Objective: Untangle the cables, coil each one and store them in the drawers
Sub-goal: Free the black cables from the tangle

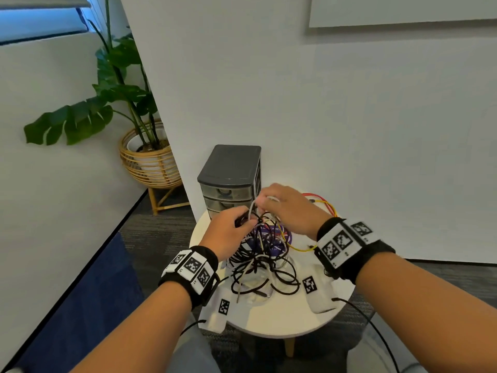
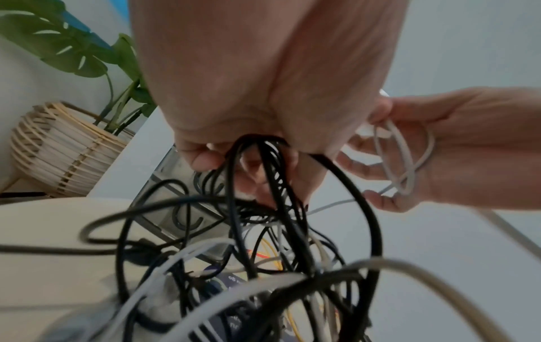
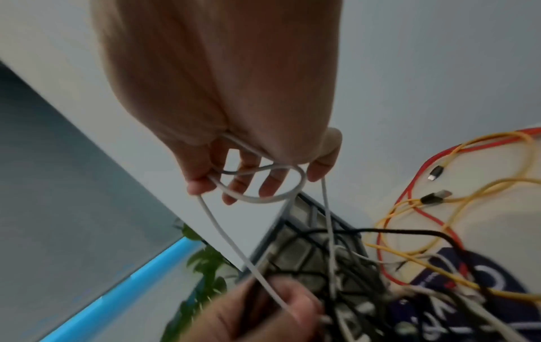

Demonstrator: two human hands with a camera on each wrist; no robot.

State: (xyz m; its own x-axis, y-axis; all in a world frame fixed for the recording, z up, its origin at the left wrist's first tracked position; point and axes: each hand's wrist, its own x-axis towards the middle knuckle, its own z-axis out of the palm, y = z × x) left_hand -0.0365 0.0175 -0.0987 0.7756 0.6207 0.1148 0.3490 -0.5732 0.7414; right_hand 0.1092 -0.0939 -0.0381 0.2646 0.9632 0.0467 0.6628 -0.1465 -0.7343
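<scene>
Left hand (image 2: 249, 97), closest to the lens in the left wrist view, fingers curled round a bunch of black cables (image 2: 272, 166) that hang down into the tangle. Right hand (image 3: 234, 92), just beside it and slightly higher, fingers curled round small loops of a white cable (image 3: 263, 182); two strands of that cable running down toward the left hand and the pile. Tangle of cables (image 1: 262, 265) black, white and grey, heaped on a round white table (image 1: 282, 319), directly beneath both hands. Yellow cable (image 1: 326, 204) and red cable (image 1: 313, 196) spread at the far right of the table, connectors lying free. Dark purple printed item (image 1: 271, 238) under the heap. Grey drawer unit (image 1: 231, 168) at the table's back edge against the wall, behind the hands, drawers closed. Potted plant (image 1: 129, 84) in a rattan stand, on the floor at left.
</scene>
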